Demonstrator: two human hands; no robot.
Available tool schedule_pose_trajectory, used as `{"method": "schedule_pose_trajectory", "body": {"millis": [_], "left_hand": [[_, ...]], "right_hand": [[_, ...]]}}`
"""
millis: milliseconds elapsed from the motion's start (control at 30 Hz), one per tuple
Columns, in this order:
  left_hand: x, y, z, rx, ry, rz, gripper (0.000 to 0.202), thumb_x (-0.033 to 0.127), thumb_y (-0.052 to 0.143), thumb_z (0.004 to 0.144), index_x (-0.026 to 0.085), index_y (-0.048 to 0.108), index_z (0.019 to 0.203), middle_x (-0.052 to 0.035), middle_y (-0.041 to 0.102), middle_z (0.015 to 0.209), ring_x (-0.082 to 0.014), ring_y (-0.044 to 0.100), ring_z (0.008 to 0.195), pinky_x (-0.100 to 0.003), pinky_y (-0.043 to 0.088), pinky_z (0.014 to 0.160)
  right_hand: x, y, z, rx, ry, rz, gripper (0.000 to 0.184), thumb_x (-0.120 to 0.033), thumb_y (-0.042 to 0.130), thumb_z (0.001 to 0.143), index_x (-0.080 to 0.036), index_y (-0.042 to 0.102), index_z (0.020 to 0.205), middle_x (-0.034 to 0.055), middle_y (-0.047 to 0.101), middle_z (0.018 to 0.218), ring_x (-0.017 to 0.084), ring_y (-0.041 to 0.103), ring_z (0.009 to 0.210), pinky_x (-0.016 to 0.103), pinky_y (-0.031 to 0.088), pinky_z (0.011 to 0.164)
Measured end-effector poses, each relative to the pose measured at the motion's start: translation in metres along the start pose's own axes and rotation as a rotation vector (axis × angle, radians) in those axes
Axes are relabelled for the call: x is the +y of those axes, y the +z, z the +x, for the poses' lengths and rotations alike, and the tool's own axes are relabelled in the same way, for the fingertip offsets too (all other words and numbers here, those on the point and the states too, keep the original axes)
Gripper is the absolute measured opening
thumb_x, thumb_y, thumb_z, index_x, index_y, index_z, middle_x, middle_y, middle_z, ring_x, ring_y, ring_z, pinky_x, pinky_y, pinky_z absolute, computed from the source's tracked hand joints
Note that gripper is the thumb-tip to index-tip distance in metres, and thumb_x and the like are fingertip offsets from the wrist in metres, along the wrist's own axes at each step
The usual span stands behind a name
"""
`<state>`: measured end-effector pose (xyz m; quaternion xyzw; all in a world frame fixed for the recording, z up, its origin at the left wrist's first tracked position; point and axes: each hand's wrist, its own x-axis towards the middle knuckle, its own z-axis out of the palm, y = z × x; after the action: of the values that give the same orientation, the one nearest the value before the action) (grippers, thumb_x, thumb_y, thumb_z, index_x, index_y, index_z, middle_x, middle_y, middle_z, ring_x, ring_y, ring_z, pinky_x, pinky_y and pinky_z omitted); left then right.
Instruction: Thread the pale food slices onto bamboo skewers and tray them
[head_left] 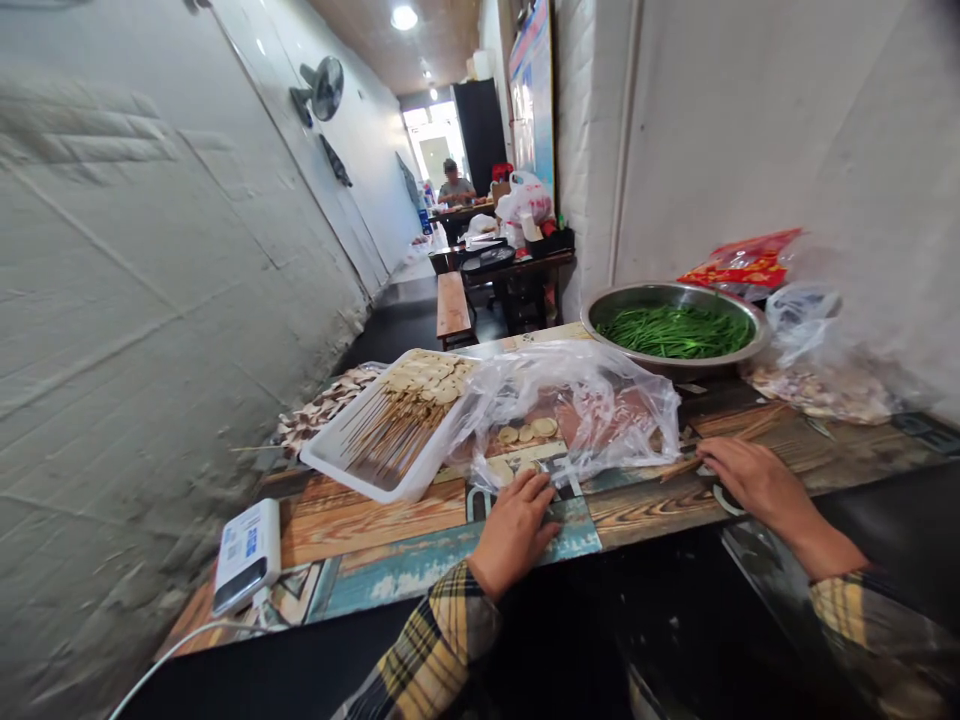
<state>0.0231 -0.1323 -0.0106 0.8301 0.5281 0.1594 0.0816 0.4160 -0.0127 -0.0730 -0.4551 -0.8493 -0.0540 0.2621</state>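
My left hand rests on the painted wooden table, fingers curled down at the near edge of a clear plastic bag that holds pale round slices. Whether those fingers pinch the bag or a slice is hidden. My right hand lies flat on the table to the right, fingers stretched toward thin wooden skewers beside the bag. A white tray left of the bag carries several loaded skewers.
A steel bowl of green stalks stands at the back right, with a red packet and another clear bag beside it. A white power bank with a cable lies front left. A person sits far back.
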Motion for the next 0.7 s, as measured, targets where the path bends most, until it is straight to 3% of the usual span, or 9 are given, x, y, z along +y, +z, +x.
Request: {"method": "schedule_pose_trajectory", "body": {"millis": [167, 333, 500, 600, 700], "left_hand": [[0.002, 0.01, -0.006, 0.069, 0.03, -0.049, 0.045, 0.025, 0.062, 0.083, 0.02, 0.054, 0.127, -0.0144, 0.047, 0.142, -0.0293, 0.039, 0.135, -0.05, 0.038, 0.108], [-0.024, -0.013, -0.006, 0.233, -0.087, -0.046, 0.04, 0.016, 0.047, 0.088, 0.02, 0.052, 0.128, -0.0136, 0.055, 0.134, -0.0239, 0.049, 0.125, -0.046, 0.042, 0.104], [-0.051, -0.035, 0.006, 0.097, -0.067, 0.065, 0.052, 0.009, 0.052, 0.08, 0.02, 0.05, 0.131, -0.0123, 0.056, 0.131, -0.0257, 0.046, 0.125, -0.049, 0.037, 0.104], [-0.052, -0.034, 0.01, 0.079, -0.073, 0.122, 0.039, 0.012, 0.055, 0.08, 0.019, 0.059, 0.118, -0.0118, 0.061, 0.114, -0.0267, 0.052, 0.112, -0.047, 0.04, 0.098], [-0.047, -0.032, 0.011, 0.112, -0.086, 0.178, 0.017, 0.014, 0.052, 0.084, 0.017, 0.065, 0.094, -0.0098, 0.061, 0.092, -0.0257, 0.053, 0.096, -0.044, 0.042, 0.089]], "right_hand": [[0.013, 0.001, -0.003, 0.046, 0.001, -0.066, 0.029, -0.031, 0.04, 0.095, -0.019, 0.065, 0.104, 0.0118, 0.07, 0.103, 0.028, 0.064, 0.095, 0.042, 0.047, 0.084], [0.021, 0.005, 0.0, 0.064, -0.01, -0.033, 0.03, -0.032, 0.039, 0.095, -0.017, 0.063, 0.104, 0.0126, 0.068, 0.099, 0.027, 0.064, 0.092, 0.04, 0.048, 0.083], [0.019, 0.006, -0.001, 0.052, 0.04, -0.062, 0.032, -0.033, 0.04, 0.094, -0.018, 0.063, 0.111, 0.0126, 0.067, 0.106, 0.027, 0.063, 0.095, 0.04, 0.049, 0.083], [0.015, 0.004, -0.003, 0.094, 0.093, -0.094, 0.037, -0.032, 0.039, 0.094, -0.015, 0.059, 0.12, 0.015, 0.066, 0.111, 0.029, 0.062, 0.1, 0.042, 0.048, 0.086], [0.011, 0.002, -0.003, 0.072, 0.069, -0.049, 0.038, -0.032, 0.039, 0.094, -0.014, 0.059, 0.122, 0.0154, 0.065, 0.114, 0.029, 0.061, 0.104, 0.042, 0.047, 0.09]]}}
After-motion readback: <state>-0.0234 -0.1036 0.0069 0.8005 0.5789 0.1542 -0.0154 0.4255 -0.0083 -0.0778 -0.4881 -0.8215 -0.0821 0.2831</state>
